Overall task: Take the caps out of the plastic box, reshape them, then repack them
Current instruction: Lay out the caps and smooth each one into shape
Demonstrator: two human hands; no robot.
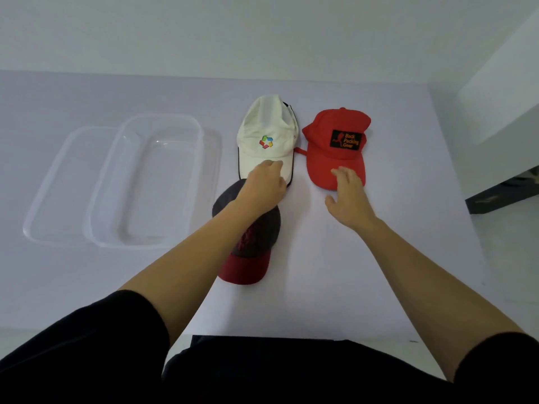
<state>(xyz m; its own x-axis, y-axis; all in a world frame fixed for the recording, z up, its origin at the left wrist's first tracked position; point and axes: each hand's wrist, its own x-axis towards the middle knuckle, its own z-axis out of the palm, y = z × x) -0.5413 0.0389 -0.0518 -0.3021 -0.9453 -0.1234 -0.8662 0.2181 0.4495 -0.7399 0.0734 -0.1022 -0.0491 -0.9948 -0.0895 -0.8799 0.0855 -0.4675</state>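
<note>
Three caps lay out on the white table, all of them outside the clear plastic box, which sat empty well to their left, overlapping its flat lid. Your left hand lay on the brim of the white cap (the one with the coloured logo), its fingers bent down onto the fabric; whether they pinched the brim or only pressed it I could not tell. Your right hand rested its loose, spread fingers on the brim of the red cap just beside the white one, the thumb held apart and gripping nothing. Nearer to you sat the dark cap with its red brim pointing your way, and your left forearm crossed over its crown. Both sleeves were dark and pushed up above the elbows.
</note>
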